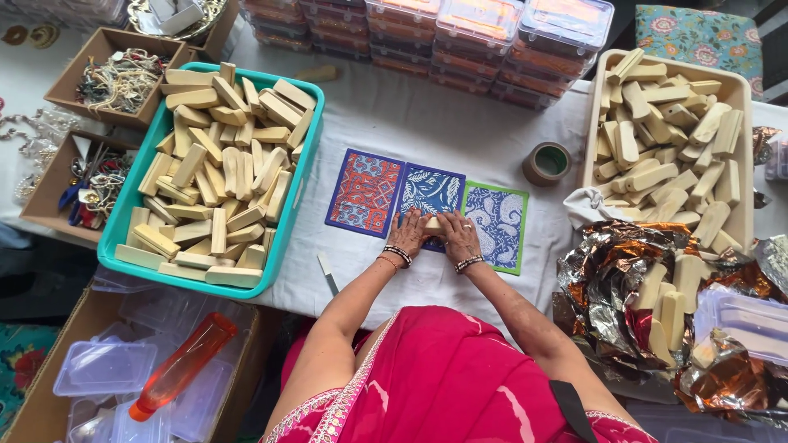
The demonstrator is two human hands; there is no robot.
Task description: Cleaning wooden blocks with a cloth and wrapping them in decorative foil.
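Note:
Three patterned paper sheets lie side by side on the white cloth: a red-and-blue one [364, 192], a dark blue one [432, 190] and a green-edged blue one [498, 220]. My left hand [407, 232] and my right hand [459, 236] rest on the lower part of the dark blue sheet. Between them they press a pale cream bar [432, 222], which is mostly covered by the fingers. Both wrists wear bead bracelets.
A teal tray [123, 215] of cream bars stands at left, a beige tray [593, 115] of bars at right. A tape roll [547, 162], crinkled foil [611, 279] with bars, stacked lidded boxes [484, 33], an orange bottle [182, 365] and a small knife [327, 274] surround the sheets.

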